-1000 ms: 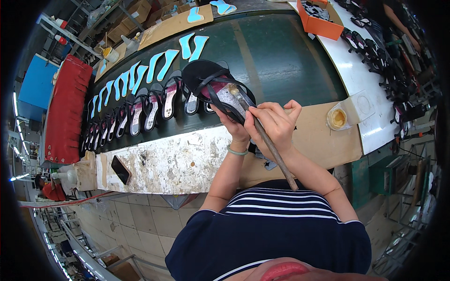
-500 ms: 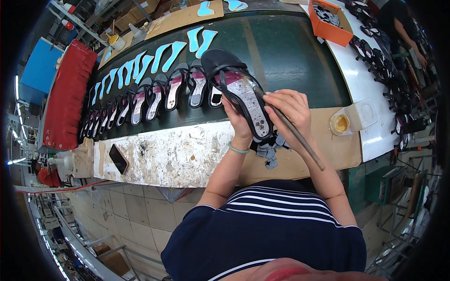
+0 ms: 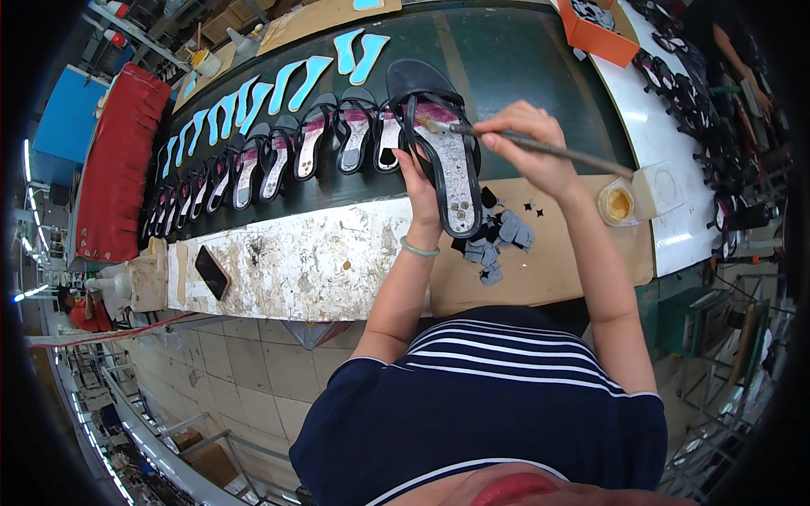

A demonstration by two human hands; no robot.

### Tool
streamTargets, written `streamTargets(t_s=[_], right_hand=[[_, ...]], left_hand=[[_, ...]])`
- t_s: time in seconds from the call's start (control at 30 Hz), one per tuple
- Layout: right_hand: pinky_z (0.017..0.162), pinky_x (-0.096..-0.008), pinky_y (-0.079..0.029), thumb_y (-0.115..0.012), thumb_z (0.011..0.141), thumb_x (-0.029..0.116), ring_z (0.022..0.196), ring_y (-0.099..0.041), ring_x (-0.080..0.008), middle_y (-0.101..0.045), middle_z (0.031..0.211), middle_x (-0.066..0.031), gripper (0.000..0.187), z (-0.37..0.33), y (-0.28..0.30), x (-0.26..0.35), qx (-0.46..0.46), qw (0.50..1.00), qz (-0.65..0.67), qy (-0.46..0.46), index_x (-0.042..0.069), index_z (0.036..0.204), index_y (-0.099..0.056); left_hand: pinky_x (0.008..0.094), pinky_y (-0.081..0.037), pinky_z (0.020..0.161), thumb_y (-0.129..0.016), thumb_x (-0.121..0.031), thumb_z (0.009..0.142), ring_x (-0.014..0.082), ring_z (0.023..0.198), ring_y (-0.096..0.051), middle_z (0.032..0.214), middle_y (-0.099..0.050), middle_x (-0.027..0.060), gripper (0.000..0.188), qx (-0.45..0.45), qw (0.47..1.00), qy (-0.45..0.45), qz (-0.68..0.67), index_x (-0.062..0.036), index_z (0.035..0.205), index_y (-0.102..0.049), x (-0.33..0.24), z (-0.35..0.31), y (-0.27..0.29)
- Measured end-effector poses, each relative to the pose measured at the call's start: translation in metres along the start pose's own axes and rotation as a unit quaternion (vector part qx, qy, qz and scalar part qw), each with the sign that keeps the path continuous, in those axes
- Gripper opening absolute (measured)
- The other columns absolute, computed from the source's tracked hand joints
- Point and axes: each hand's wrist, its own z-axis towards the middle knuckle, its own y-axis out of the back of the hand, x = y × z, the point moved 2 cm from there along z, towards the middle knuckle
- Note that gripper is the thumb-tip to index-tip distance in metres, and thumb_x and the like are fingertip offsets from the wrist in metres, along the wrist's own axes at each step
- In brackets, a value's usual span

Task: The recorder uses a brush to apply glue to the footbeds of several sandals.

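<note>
A black strappy sandal [image 3: 460, 181] is held up by my left hand [image 3: 422, 190], whose fingers go behind its left edge. Its toe points away from me, and its insole is pale with a pink upper part. My right hand [image 3: 531, 143] pinches a long-handled brush [image 3: 574, 155], and the bristles touch the insole near the straps. Small grey and black pieces [image 3: 502, 236] lie scattered below on brown cardboard [image 3: 557, 270]. An open tub of yellowish paste [image 3: 616, 203] stands to the right of my right forearm.
A row of similar sandals [image 3: 274, 164] runs along the green bench [image 3: 506, 63], with light-blue insole-shaped pieces [image 3: 291, 83] behind. A phone [image 3: 212, 272] lies on the stained white strip [image 3: 312, 270]. An orange box [image 3: 599, 38] sits far right; another person's arm [image 3: 738, 59] shows beyond.
My right hand has moved up, swinging the brush from pointing down toward me to nearly level, its tip across the upper insole. The sandal has turned more upright.
</note>
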Motion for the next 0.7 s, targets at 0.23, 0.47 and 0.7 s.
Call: streamTargets(t_s=[0.23, 0.47, 0.7], right_hand=[[0.069, -0.0286, -0.046, -0.072, 0.083, 0.012, 0.078, -0.059, -0.0127, -0.067, 0.081, -0.0047, 0.014, 0.032, 0.012, -0.008, 0.113, 0.983, 0.134, -0.052, 0.002, 0.093, -0.075], [0.072, -0.0271, -0.05, -0.071, 0.081, 0.013, 0.078, -0.065, -0.0135, -0.07, 0.08, -0.0076, 0.016, 0.036, 0.021, 0.003, 0.13, 0.98, 0.119, -0.096, 0.001, 0.091, -0.076], [0.062, -0.0266, -0.045, -0.071, 0.081, 0.01, 0.072, -0.059, -0.0108, -0.065, 0.073, -0.0057, 0.013, 0.018, 0.017, 0.005, 0.091, 0.987, 0.108, -0.078, 0.0, 0.089, -0.075]], left_hand=[[0.0304, -0.058, 0.061, -0.017, -0.071, 0.095, 0.0182, 0.08, -0.067, 0.11, -0.062, 0.0101, 0.079, 0.004, 0.999, 0.038, 0.02, -0.0102, 0.141, -0.039, -0.004, 0.002, 0.009], [0.0284, -0.056, 0.074, -0.015, -0.065, 0.099, 0.0146, 0.092, -0.064, 0.112, -0.062, 0.0071, 0.071, 0.032, 0.999, 0.009, 0.022, -0.0108, 0.137, -0.042, -0.01, -0.002, 0.0], [0.0293, -0.056, 0.075, -0.014, -0.062, 0.1, 0.0142, 0.093, -0.063, 0.111, -0.062, 0.0061, 0.068, 0.039, 0.999, -0.003, 0.033, -0.0112, 0.134, -0.045, -0.01, 0.001, 0.004]])
